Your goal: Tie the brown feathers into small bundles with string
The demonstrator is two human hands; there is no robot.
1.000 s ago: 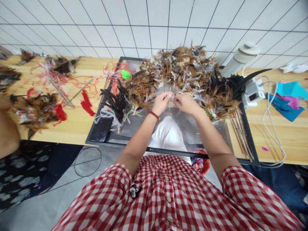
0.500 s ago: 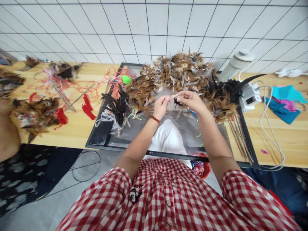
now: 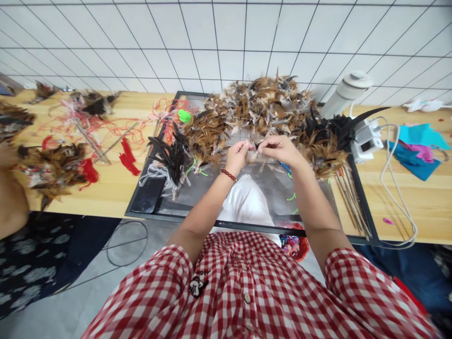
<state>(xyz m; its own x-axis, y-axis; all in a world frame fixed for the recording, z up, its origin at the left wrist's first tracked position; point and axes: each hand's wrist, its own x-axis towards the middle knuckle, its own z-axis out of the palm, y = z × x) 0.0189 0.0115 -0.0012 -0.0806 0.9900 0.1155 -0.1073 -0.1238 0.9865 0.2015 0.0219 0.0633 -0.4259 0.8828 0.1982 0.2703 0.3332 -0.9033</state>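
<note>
Over the middle of a dark glass-like panel, both my hands are close together with fingertips pinched. My left hand (image 3: 238, 156), with a red bead bracelet (image 3: 228, 174) at its wrist, is closed on a small pale-brown wispy feather (image 3: 253, 156). My right hand (image 3: 278, 148) is pinched at the other side of this feather; what lies between its fingertips is too small to make out. Just beyond both hands rises a large heap of brown feathers (image 3: 264, 103). Black feathers (image 3: 174, 153) lie left of my hands, and more black feathers (image 3: 325, 132) lie to the right.
A black frame (image 3: 261, 228) edges the panel, with a phone (image 3: 145, 198) at its left corner. Thin sticks (image 3: 353, 202), a white bottle (image 3: 348, 94), a white charger (image 3: 367, 141) with cable and blue cloth (image 3: 420, 162) are at right. Red strings (image 3: 129, 157) and another person's arm (image 3: 12, 188) are at left.
My right fingers have shifted slightly and turned. The tan piece between my hands now hangs lower as a pale wisp, and the dark tuft under my right fingers no longer shows.
</note>
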